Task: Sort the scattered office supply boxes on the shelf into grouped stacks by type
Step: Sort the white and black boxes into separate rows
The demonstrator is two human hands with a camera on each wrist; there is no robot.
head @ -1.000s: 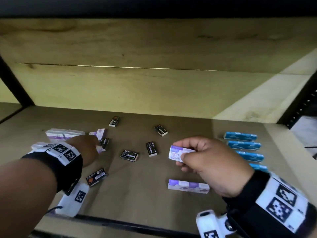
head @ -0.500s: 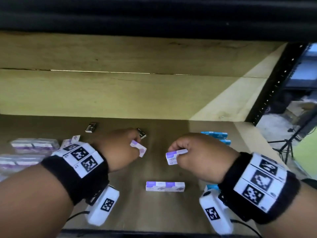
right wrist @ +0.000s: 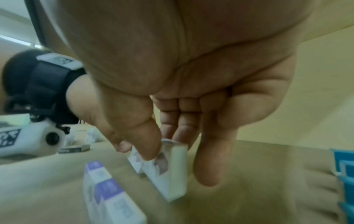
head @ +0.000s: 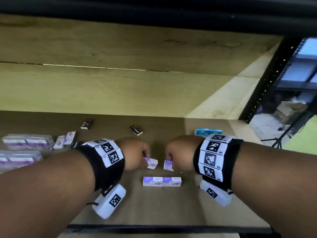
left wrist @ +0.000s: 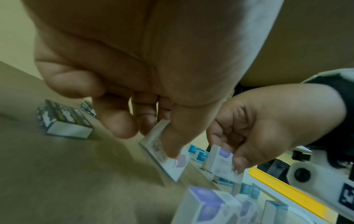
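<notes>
My left hand (head: 137,154) pinches a small white-and-purple box (head: 151,163) between thumb and fingers; the left wrist view shows the same box (left wrist: 168,157) tilted above the shelf. My right hand (head: 178,152) pinches another white-and-purple box (head: 168,165), also seen upright in the right wrist view (right wrist: 168,171). Both hands hover side by side just behind two white-and-purple boxes (head: 162,181) lying end to end on the shelf board (head: 163,208).
Black staple boxes (head: 136,130) (head: 87,124) lie at the back. More purple boxes (head: 64,140) and wrapped purple packs (head: 27,141) sit at the left. Blue boxes (head: 208,131) lie at the right, behind my right wrist. A black upright (head: 267,79) bounds the shelf on the right.
My left hand picked up a purple box at the left and carried it to the middle. Both hands came together and moved nearer, down toward the pair of boxes.
</notes>
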